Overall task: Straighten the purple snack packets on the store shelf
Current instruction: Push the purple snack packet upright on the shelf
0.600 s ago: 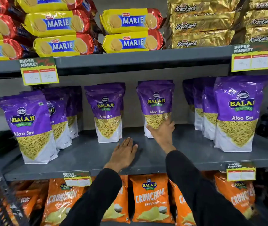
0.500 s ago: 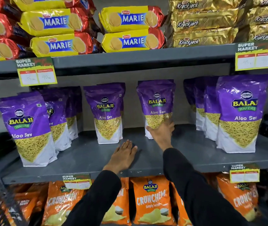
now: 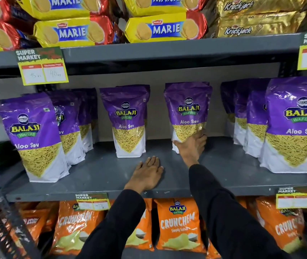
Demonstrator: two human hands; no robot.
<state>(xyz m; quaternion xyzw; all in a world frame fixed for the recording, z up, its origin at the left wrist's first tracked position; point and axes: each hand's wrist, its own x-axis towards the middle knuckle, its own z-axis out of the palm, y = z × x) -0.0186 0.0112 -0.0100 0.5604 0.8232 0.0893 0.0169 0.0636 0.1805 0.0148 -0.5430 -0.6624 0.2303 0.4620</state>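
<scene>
Black sleeves (image 3: 229, 217) rise from the bottom edge, crossing glossy orange Crunchem chip bags (image 3: 178, 225) on the lowest shelf, several half hidden behind them. The left hand (image 3: 146, 174) lies flat, palm down with fingers (image 3: 153, 161) spread, on the smooth grey metal shelf (image 3: 100, 174) at lower centre, holding nothing. Just right of centre, the right hand (image 3: 192, 145) wraps around the lower part of an upright purple Aloo Sev packet (image 3: 188, 111), covering its white base. More crinkly purple packets (image 3: 35, 135) stand in rows across the middle; the rightmost is cut off. Above, shiny Marie biscuit packs (image 3: 74, 31) and gold Krackjack packs (image 3: 257, 25) are cropped by the top edge.
</scene>
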